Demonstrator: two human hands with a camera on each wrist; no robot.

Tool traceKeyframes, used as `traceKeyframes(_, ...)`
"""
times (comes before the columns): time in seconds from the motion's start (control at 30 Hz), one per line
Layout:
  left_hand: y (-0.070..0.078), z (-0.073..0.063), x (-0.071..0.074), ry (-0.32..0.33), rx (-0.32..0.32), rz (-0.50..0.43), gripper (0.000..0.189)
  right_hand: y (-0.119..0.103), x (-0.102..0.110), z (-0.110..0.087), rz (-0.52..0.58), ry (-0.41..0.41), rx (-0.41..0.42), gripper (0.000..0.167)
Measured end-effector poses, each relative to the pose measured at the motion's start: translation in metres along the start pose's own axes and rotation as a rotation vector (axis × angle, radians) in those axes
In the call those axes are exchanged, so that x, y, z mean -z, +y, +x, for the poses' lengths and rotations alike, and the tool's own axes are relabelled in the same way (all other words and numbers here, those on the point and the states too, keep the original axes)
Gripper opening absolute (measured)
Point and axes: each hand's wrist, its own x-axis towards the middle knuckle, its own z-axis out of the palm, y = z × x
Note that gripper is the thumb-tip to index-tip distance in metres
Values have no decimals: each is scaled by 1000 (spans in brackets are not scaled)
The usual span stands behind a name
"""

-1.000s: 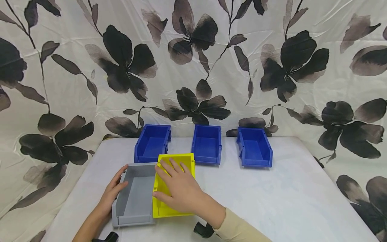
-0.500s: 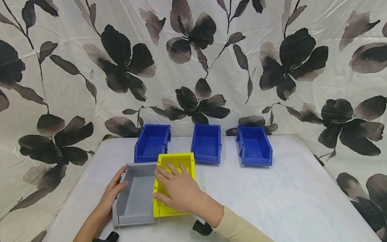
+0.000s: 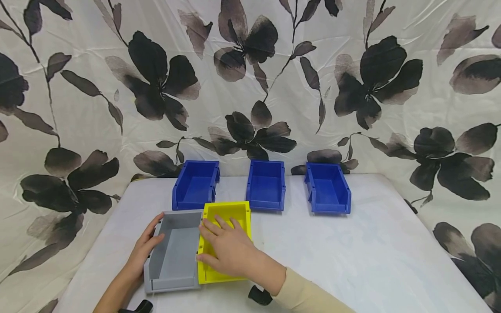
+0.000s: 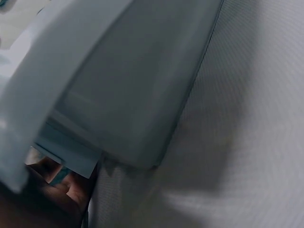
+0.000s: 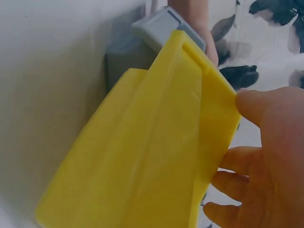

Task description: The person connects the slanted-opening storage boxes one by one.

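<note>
A grey storage bin (image 3: pixel 172 284) rests on the white table. My left hand (image 3: pixel 141 252) holds its left wall, thumb over the rim and fingers outside. In the left wrist view the bin's side (image 4: pixel 137 85) hides most of that hand (image 4: pixel 61 192). Against the grey bin's right side is a yellow storage bin (image 3: pixel 247 219). My right hand (image 3: pixel 232 250) lies over it with fingers spread and reaching inside, the thumb at its left rim. In the right wrist view the thumb touches the yellow bin's (image 5: pixel 142 156) rim; the fingers look relaxed.
Three blue bins stand in a row along the table's back: left (image 3: pixel 189 206), middle (image 3: pixel 265 205) and right (image 3: pixel 330 208). Behind them hangs a floral cloth (image 3: pixel 250 87). Black wrist gear shows at the right wrist (image 3: pixel 260 295) and left wrist (image 3: pixel 138 307).
The yellow bin and my right hand have shifted slightly downward in the head view. The left hand and grey bin stay nearly in place.
</note>
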Motion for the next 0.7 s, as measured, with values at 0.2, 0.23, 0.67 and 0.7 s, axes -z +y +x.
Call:
traceKeyframes(0.2, 0, 0, 0, -1, -7, -9, 61, 0, -7, -1, 15, 5, 5, 67)
traceKeyframes(0.23, 0, 0, 0, -2, -10, -12, 61, 0, -7, -1, 21, 6, 5, 67)
traceKeyframes(0.67, -1, -1, 0, -8, -37, -19, 59, 1, -14, -1, 38, -8, 1, 67)
traceKeyframes(0.7, -1, -1, 0, -9, -37, -20, 60, 1, -15, -1, 38, -7, 1, 67)
